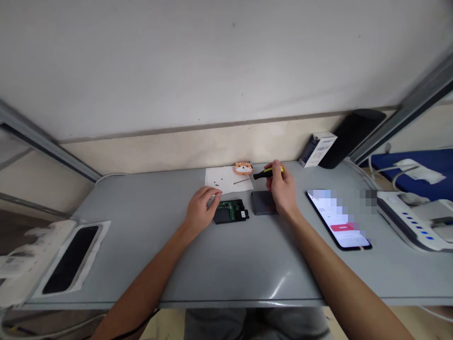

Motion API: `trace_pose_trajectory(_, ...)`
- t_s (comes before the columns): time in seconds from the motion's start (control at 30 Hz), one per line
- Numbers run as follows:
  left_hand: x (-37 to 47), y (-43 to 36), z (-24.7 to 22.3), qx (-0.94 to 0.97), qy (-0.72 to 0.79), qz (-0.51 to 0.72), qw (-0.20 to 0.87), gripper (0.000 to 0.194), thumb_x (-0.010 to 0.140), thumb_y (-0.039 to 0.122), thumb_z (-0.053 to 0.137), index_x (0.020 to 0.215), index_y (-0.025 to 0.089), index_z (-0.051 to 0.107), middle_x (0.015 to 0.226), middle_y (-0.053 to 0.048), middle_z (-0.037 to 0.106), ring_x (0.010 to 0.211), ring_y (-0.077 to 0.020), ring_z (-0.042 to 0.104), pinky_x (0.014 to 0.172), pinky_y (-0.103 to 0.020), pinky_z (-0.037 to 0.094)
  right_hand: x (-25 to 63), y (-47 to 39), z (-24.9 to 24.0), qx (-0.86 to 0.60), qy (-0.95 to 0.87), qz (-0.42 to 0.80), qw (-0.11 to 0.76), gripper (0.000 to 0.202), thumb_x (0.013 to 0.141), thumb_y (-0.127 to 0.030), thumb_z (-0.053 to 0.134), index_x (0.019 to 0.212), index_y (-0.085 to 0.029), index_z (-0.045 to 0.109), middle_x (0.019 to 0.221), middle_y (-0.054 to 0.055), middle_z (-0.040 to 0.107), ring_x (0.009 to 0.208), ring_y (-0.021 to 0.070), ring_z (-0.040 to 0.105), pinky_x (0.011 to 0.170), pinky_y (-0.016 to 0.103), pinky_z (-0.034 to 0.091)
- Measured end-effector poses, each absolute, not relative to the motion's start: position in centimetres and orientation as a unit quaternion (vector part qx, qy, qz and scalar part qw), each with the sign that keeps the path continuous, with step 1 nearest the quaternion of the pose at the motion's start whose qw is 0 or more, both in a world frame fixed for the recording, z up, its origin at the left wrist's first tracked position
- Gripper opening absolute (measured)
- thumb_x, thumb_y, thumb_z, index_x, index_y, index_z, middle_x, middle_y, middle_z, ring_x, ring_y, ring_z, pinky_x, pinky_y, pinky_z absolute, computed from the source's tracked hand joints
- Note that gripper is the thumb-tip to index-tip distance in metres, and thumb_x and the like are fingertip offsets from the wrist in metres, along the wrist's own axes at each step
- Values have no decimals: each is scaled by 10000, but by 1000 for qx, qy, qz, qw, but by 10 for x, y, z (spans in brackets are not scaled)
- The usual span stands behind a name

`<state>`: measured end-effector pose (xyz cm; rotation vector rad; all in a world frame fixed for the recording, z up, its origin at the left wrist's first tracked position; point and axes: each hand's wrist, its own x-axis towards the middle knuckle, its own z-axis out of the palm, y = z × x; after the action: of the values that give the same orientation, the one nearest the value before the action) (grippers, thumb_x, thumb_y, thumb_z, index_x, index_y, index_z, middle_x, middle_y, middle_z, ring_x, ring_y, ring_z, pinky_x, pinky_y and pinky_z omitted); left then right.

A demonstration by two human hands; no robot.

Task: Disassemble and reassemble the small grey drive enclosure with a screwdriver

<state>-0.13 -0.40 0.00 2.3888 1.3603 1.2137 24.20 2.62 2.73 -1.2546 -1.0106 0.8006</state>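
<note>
My right hand is wrapped round the black and yellow handle of a screwdriver, whose thin shaft points left over a white paper sheet. Beneath that hand lies a dark grey rectangular case, partly hidden by it. My left hand is at the upper left of an opened device with a green circuit board. Its thumb and forefinger are pinched together; anything between them is too small to make out. Several tiny dark screws lie on the paper. An orange animal-faced item sits at the paper's far right corner.
A lit phone lies to the right, beside a white power strip. At the back right stand a small box and a black cylinder. Another phone and a power strip are at left.
</note>
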Motion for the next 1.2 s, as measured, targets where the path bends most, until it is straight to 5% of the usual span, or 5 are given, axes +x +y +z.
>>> trace_pose_trajectory(0.27, -3, -1, -6, 794, 441, 412, 68, 155, 1007, 350, 670, 1101, 236, 719, 997, -45, 749, 927, -191, 719, 850, -335, 596, 226, 19, 32, -495, -419, 445, 617, 623, 850, -842, 552, 800, -226, 632, 467, -69, 409, 428, 111, 360, 428, 256, 280)
trace_pose_trajectory(0.6, -7, 3, -9, 812, 418, 407, 24, 246, 1080, 375, 555, 987, 234, 734, 914, -37, 757, 883, -188, 710, 848, -355, 569, 220, 17, 31, -489, -404, 470, 614, 592, 850, -817, 566, 798, -231, 630, 474, -67, 407, 444, 122, 353, 435, 265, 284)
trace_pose_trajectory(1.2, -16, 1, 7, 849, 442, 288, -21, 292, 1099, 398, 481, 1066, 220, 710, 980, -64, 774, 921, -234, 695, 829, -380, 492, 221, 7, 36, -484, -534, 389, 574, 566, 923, -772, 511, 835, -227, 637, 634, -37, 481, 525, 117, 411, 517, 267, 346)
